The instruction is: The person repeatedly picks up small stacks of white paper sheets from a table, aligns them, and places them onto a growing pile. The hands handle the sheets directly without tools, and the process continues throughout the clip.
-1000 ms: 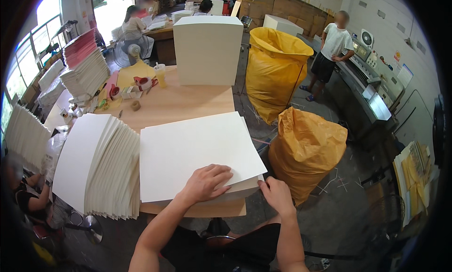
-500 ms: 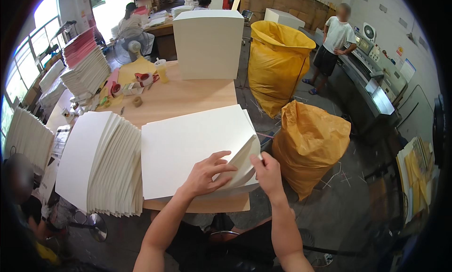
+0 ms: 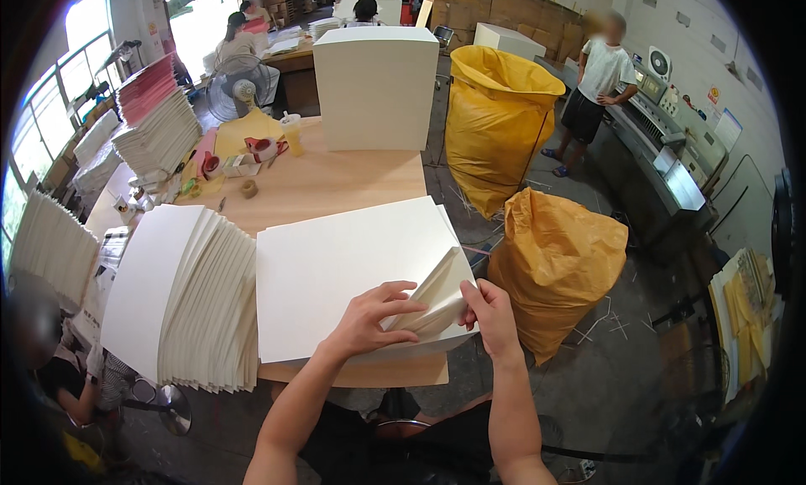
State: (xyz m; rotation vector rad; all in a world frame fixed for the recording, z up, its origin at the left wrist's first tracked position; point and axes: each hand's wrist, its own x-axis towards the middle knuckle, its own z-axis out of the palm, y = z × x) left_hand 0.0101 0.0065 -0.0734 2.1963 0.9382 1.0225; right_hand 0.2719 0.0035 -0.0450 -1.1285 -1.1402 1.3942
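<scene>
A thick stack of large white paper sheets [image 3: 336, 258] lies in front of me at the table's near edge. Its near right corner is bent up, and several lifted sheets [image 3: 438, 290] curl back over the top. My right hand [image 3: 494, 315] pinches the edge of these sheets between thumb and fingers. Beside the fold rests my left hand [image 3: 369, 319], fingers spread, its fingertips against the curled paper. Immediately left stands a fanned, stepped pile of white paper [image 3: 210, 300].
A tall white paper block [image 3: 375, 91] stands at the table's far side. Tape rolls [image 3: 249, 189] and a drink cup [image 3: 291, 134] lie left of it. Two yellow sacks [image 3: 504, 124] stand on the floor to the right. A person [image 3: 604, 74] stands beside a machine [image 3: 663, 141]; another sits at lower left.
My right hand has shifted slightly right and down along the bent sheets. My left hand stays by the fold, nearly unmoved. The whole view has dropped a little.
</scene>
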